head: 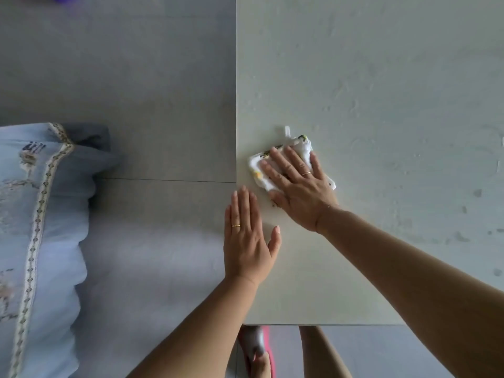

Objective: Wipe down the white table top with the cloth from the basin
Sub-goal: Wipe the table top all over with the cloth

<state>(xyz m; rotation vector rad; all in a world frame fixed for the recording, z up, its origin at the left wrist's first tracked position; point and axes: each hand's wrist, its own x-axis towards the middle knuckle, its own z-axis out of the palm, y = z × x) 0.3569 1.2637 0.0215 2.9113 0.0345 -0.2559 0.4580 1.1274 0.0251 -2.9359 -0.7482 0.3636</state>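
Two hands worked at the table's left edge. The right hand [297, 186] lay open, palm flat, pressing the folded cloth [283, 162] onto the white table top [381, 77]. The left hand [246, 236] rested open and empty at the rim, bracing. Wiping looked underway near the edge; damp streaks showed farther right. Next the cloth would likely need sweeping across the unwiped near corner.
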